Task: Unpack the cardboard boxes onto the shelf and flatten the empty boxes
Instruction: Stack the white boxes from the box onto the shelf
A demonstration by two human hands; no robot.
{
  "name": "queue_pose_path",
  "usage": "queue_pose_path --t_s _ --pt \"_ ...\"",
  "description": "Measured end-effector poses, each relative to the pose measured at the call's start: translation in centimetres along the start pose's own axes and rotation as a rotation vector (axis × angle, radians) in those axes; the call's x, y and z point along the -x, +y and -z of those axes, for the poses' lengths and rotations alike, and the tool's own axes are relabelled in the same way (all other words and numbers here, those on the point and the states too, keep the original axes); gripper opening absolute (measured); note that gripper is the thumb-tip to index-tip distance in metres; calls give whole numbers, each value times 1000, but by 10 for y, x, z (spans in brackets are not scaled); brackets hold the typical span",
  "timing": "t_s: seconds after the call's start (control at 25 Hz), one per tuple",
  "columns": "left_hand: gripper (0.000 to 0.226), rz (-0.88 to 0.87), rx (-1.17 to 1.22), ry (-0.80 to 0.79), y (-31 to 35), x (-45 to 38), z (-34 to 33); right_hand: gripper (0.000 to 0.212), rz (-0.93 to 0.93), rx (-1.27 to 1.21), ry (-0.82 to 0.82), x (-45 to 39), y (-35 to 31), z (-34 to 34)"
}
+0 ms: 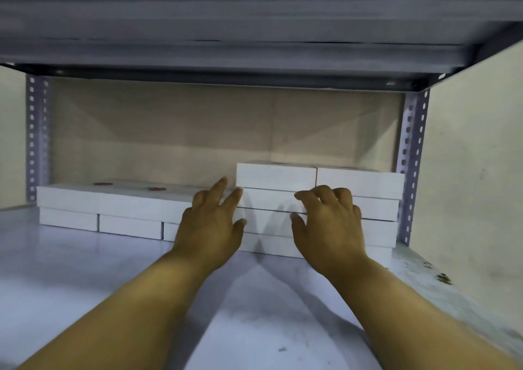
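Two bare hands reach deep into the shelf [85,270]. The left hand [210,225] lies flat, fingers straight, touching the tall stack of white boxes [276,175] (at the back right). The right hand [329,222] presses there too, fingers bent, gripping nothing. A lower stack [99,205] sits left.

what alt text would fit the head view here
Two bare hands, left hand and right hand, reach to stacked white boxes at the back of a grey metal shelf. The stack is taller on the right.
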State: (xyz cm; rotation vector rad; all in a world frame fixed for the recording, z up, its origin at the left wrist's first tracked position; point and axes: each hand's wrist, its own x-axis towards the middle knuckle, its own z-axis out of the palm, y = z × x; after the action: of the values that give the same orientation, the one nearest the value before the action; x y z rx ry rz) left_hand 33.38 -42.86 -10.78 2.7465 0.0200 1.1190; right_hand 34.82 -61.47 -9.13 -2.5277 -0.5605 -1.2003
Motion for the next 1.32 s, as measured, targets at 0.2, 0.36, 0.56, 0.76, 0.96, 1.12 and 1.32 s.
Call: queue_pose_path --t_s 0.2,0.36,0.56,0.76,0.96,1.12,1.32 --pt "36 102 90 102 1 22 21 18 -46 -294 -26 9 -12 7" --pt "31 127 120 116 -8 49 43 12 -86 -428 -219 11 -34 19" --pt "30 107 105 183 -41 106 84 15 -40 -611 -321 23 -91 33" --pt "21 158 51 272 -89 162 141 16 83 -775 -311 52 -173 40" --pt "18 224 -74 303 -146 226 198 16 163 -889 -390 90 -262 35" --pt "16 353 -128 272 -182 282 232 15 210 -946 -486 127 -328 29" --pt "15 481 -141 233 -227 358 258 16 246 -1011 -564 179 -400 17"
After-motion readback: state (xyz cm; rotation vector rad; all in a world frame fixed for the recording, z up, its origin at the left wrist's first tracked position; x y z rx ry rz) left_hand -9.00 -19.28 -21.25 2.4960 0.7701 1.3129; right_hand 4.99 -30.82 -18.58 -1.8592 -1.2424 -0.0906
